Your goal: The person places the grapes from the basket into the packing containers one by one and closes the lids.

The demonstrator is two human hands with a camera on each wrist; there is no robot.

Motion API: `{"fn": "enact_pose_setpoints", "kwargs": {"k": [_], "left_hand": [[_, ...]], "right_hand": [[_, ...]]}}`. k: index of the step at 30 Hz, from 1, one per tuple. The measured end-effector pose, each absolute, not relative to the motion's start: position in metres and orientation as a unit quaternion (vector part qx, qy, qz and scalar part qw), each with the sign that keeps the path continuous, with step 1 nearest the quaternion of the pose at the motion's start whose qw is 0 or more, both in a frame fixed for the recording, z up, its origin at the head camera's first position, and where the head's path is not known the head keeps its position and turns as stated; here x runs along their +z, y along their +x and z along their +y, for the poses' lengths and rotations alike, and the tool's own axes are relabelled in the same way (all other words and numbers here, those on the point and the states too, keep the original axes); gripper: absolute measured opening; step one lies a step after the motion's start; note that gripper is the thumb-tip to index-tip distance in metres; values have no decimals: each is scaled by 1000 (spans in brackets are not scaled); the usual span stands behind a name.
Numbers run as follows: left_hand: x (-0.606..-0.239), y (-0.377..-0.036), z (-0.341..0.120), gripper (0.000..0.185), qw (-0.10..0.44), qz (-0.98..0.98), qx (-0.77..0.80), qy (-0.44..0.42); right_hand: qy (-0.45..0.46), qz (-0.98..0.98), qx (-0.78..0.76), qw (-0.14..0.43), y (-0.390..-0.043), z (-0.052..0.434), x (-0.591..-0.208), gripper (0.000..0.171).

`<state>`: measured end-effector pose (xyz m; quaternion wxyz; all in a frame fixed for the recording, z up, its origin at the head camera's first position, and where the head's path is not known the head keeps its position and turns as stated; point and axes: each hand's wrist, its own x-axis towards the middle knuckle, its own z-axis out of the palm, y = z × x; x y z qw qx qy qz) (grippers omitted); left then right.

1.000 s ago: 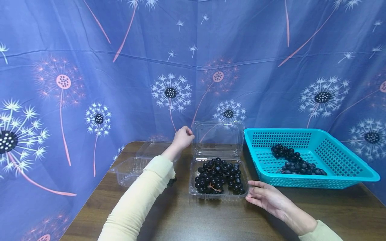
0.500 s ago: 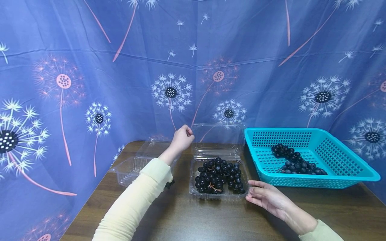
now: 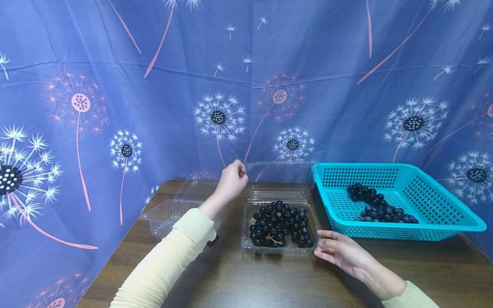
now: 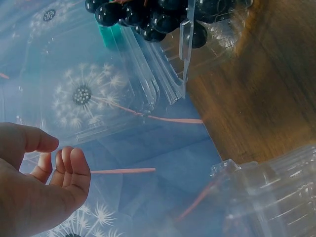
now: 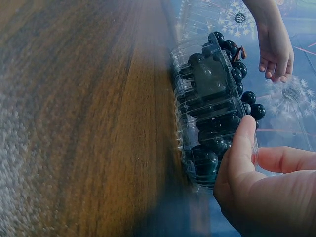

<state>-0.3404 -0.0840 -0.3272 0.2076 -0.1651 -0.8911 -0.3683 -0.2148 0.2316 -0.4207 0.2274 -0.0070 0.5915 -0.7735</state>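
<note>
A clear plastic clamshell box (image 3: 265,250) with a base full of dark grapes (image 3: 277,226) stands mid-table, its hinged lid (image 3: 277,175) raised at the back. At the lid's left edge, my left hand (image 3: 232,179) pinches with thumb and fingertips; the wrist view shows that hand (image 4: 47,180) right at the lid's corner. My right hand (image 3: 343,254) holds the base at its front right corner. Up close in the right wrist view, thumb and fingers of this hand (image 5: 256,173) grip the rim, and some grapes (image 5: 254,109) rise above it.
To the right stands a turquoise perforated basket (image 3: 389,231) holding two dark grape bunches (image 3: 379,209). Another clear clamshell box (image 3: 163,218) lies open at the left, partly behind the left sleeve (image 3: 169,256). A blue dandelion-print cloth (image 3: 173,107) hangs behind the wooden table (image 3: 269,282).
The lid's upper edge has sunk a little in the head view while my left hand stays at its edge. My left forearm has shifted left and down. The right hand holds still.
</note>
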Motion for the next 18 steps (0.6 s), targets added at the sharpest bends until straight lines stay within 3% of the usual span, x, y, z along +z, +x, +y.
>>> {"fn": "enact_pose_setpoints", "kwargs": {"k": [18], "left_hand": [[-324,-318,-94,13,220,-887,-338,-223]], "right_hand": [[0,592,-773,227,-215,230,-419,69]]}}
